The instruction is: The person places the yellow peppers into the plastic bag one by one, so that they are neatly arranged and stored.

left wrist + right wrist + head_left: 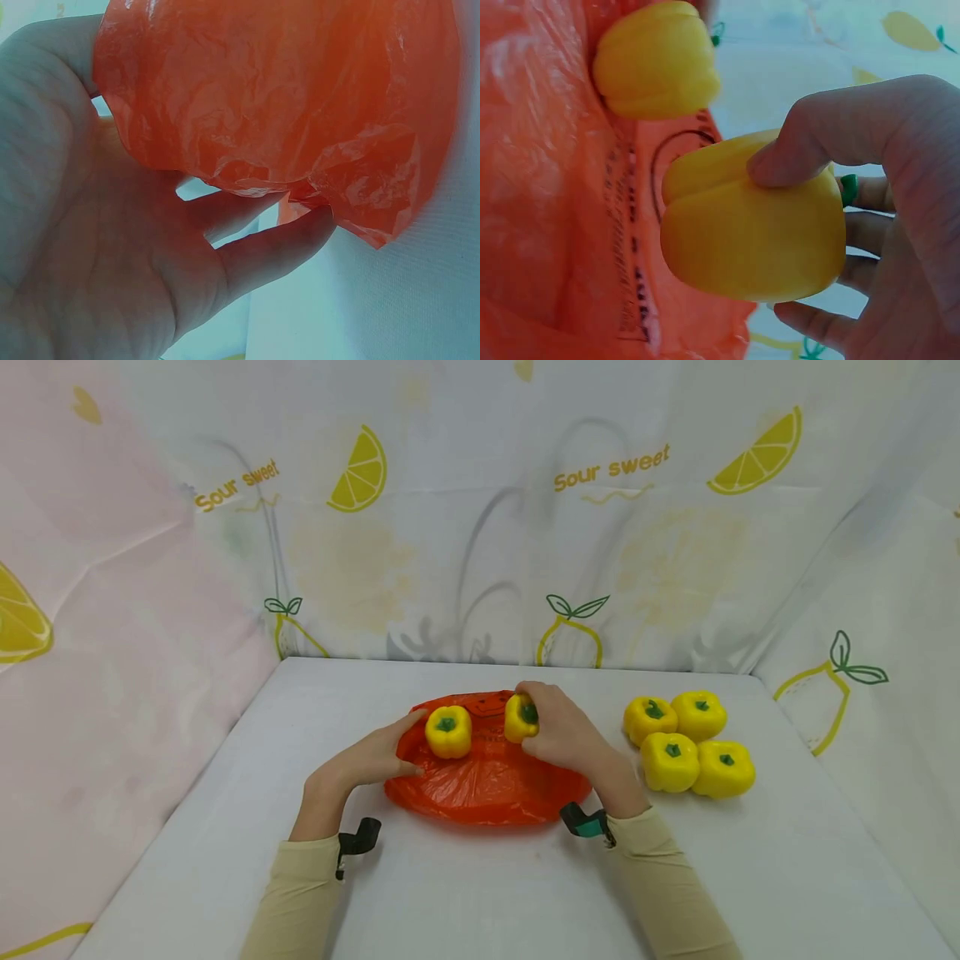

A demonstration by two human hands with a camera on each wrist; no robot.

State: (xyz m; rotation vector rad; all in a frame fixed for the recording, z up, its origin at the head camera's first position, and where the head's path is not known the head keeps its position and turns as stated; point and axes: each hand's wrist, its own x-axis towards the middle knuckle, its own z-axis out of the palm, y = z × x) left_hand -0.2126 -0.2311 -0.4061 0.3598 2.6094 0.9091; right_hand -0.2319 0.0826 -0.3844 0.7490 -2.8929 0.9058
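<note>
A red plastic bag point(487, 785) lies on the white table with dark print on its far part. At its left edge is my left hand point(367, 756), its fingers and thumb spread around the side; in the left wrist view the fingers hold the bag's crumpled rim point(367, 180). One yellow bell pepper point(448, 732) with a green stem sits at the bag close to these fingers. My right hand point(566, 735) grips another yellow bell pepper point(754, 232) over the bag's right part, thumb across its side.
Several more yellow bell peppers point(670, 762) stand in a cluster on the table point(480, 893) to the right of my right hand. A white cloth backdrop point(465, 527) with lemon prints rises behind and on both sides.
</note>
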